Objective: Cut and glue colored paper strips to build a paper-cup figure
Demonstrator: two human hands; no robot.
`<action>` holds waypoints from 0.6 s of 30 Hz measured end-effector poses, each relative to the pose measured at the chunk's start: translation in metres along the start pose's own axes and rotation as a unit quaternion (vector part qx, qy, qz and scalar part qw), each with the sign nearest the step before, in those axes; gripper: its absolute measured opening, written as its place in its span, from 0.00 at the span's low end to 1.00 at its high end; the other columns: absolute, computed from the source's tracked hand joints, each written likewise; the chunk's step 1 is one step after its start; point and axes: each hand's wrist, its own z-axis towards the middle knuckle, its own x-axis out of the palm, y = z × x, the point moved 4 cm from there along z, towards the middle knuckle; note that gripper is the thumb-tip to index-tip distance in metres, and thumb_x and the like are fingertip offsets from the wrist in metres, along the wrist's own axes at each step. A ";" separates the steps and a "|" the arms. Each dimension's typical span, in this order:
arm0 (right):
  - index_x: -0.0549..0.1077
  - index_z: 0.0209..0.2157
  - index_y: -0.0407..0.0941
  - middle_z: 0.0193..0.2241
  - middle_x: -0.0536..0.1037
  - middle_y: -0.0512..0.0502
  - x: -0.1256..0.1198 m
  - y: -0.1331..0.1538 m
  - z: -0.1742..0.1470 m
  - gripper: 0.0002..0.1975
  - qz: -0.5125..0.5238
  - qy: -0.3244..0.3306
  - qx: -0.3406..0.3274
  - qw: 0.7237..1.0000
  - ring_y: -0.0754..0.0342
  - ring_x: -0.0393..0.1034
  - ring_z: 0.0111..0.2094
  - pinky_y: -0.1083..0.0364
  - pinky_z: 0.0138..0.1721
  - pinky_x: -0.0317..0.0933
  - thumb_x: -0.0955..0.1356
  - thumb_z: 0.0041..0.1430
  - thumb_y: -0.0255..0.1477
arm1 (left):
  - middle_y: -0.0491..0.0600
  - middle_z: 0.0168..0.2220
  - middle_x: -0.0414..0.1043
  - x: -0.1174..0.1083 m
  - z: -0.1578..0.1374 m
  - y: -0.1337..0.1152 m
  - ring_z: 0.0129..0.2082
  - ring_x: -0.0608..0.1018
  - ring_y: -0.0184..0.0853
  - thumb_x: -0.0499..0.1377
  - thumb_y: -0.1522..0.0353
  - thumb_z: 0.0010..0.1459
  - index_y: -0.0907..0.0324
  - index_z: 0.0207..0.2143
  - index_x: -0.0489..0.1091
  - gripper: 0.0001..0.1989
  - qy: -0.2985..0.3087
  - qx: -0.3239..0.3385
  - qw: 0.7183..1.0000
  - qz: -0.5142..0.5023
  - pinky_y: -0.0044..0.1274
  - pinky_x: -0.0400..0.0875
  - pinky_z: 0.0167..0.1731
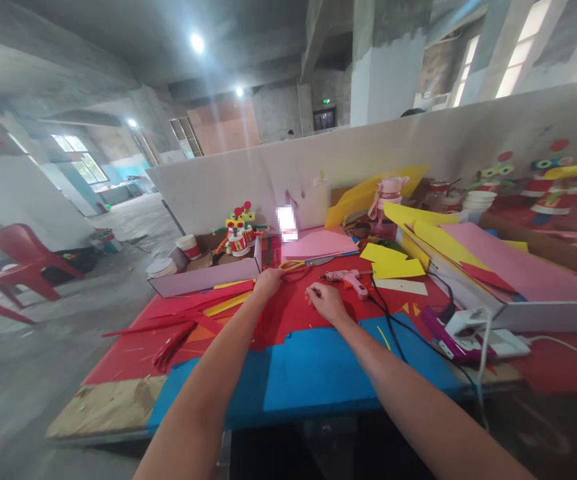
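Note:
My left hand [268,284] is closed at the yellow handles of a pair of scissors [295,266], whose blades point right. Its fingertips are partly hidden behind the hand. A short way to the right, my right hand [326,301] hovers low over red sheet material [288,313], thumb and fingers pinched together. Whatever is between them is too small to make out. Just beyond the right hand lies a pink glue gun [347,279] with a black cord. Red strips [203,300] and a yellow strip [228,303] are spread left of my left hand.
A blue sheet [313,373] covers the table's front edge. Box trays stand left [208,275] and right [543,317], the left holding paper-cup robot figures [239,239]. Pink sheets [318,243], yellow pieces [393,261], a pixelated bright rectangle [287,223] and a power strip [503,343] surround the work area.

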 end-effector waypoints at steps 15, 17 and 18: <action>0.72 0.26 0.44 0.20 0.77 0.49 0.003 -0.001 0.002 0.11 -0.013 0.016 -0.005 1.000 0.55 0.72 0.24 0.59 0.27 0.58 0.62 0.59 0.29 | 0.54 0.45 0.74 -0.008 -0.016 0.026 0.51 0.71 0.40 0.54 0.70 0.57 0.57 0.43 0.74 0.14 0.011 0.011 0.999 0.039 0.29 0.63 0.50; 0.72 0.26 0.44 0.20 0.77 0.49 0.004 -0.002 0.001 0.11 -0.018 0.019 -0.005 1.000 0.55 0.71 0.24 0.59 0.27 0.58 0.62 0.59 0.30 | 0.54 0.45 0.75 -0.003 -0.004 0.019 0.49 0.73 0.39 0.55 0.68 0.57 0.58 0.44 0.73 0.14 0.014 0.016 0.999 0.030 0.27 0.64 0.50; 0.72 0.26 0.44 0.20 0.77 0.49 0.003 -0.003 0.001 0.11 -0.020 0.020 -0.005 1.000 0.55 0.71 0.24 0.59 0.27 0.58 0.62 0.59 0.30 | 0.54 0.44 0.75 -0.001 0.001 0.017 0.47 0.74 0.38 0.56 0.67 0.56 0.58 0.44 0.73 0.14 0.015 0.015 0.999 0.026 0.27 0.65 0.49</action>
